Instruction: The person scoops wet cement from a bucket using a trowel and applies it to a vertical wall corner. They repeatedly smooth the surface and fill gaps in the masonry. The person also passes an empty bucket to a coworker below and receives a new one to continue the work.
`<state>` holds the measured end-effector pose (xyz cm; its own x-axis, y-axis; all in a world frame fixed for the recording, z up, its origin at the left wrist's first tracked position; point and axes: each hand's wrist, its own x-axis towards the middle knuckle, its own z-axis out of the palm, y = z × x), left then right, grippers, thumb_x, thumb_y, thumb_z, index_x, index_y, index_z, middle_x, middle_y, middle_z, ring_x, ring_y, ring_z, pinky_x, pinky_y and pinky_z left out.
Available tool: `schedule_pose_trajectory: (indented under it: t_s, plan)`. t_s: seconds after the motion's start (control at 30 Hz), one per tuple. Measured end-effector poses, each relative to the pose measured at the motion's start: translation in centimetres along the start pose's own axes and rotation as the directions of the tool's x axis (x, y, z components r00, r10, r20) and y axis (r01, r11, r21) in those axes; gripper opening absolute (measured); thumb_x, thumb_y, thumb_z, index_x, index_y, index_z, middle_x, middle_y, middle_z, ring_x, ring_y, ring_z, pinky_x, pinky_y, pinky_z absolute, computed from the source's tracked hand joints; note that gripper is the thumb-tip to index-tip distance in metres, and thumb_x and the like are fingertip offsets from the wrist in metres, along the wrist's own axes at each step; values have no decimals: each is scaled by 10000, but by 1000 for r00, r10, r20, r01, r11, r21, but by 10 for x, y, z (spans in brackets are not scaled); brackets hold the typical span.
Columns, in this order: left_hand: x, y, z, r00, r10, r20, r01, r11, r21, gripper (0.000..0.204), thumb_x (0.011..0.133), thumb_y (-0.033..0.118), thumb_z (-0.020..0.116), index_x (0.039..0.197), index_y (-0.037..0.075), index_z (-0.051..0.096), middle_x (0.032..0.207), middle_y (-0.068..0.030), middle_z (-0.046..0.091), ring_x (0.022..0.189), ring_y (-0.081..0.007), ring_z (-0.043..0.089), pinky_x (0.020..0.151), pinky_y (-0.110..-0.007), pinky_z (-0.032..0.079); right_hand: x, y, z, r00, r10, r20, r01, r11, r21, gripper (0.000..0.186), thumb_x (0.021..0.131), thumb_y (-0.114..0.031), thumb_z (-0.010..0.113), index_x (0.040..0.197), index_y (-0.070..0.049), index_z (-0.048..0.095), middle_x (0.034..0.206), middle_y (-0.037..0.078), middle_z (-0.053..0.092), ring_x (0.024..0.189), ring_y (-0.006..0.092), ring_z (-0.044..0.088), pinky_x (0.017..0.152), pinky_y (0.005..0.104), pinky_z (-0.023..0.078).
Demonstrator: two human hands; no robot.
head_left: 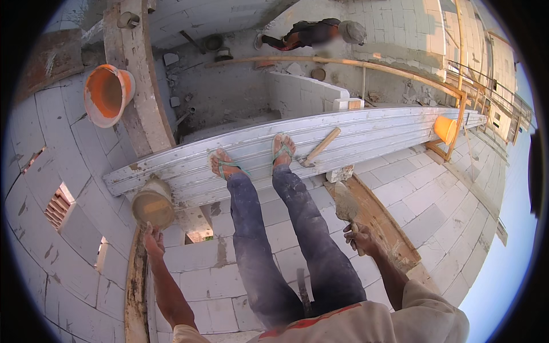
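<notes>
My right hand (359, 239) is closed around the handle of a trowel (346, 202), whose blade is coated with grey mortar. The blade points away from me, above a long wooden board. On the left, my left hand (153, 241) has its fingers curled at the near rim of a mortar-stained bucket (155, 186). Something grey, wet mortar by its look, lies inside the bucket. A hammer (322, 146) with a wooden handle rests on the ribbed metal plank (372, 129), right of my sandalled feet.
The raised plank runs left to right under my feet. An orange bucket (127, 86) sits by a wooden beam (140, 63) at left; another orange bucket (445, 129) stands far right. Beyond a bamboo pole (274, 59), a person (314, 34) is on the lower floor. Block walls surround me.
</notes>
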<state>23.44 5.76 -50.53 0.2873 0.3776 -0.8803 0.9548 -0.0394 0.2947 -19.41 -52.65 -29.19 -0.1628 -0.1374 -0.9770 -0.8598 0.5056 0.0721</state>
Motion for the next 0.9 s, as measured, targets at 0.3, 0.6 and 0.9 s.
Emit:
schedule_pose_trajectory:
  t_s: [0.3,0.6,0.9]
  plan:
    - [6,23,7,946,108,-304,122,752,648,844,901,501,716,1518,27,388,1456,-147,468,1362,-338,429,1116,-497,319,27,-43,53,981,-116,158,17,854,521,320,900,-46,720,1183,-38,571,831,106,691,521,101,572,442,261,474]
    - [-40,28,266,728,350,590,-677,229,699,829,898,184,742,1550,-67,295,1517,-312,405,1409,-400,426,1168,-452,349,26,-37,140,870,-233,434,-313,420,852,268,921,-132,743,1138,-95,590,651,-16,530,427,86,479,391,272,384]
    - [-182,4,520,594,27,804,-755,364,546,593,968,57,606,1491,-106,380,1354,-258,587,936,-225,720,862,-315,552,37,1,180,859,-285,425,-315,358,879,330,898,-94,741,1176,-75,564,778,56,627,574,147,592,511,303,493]
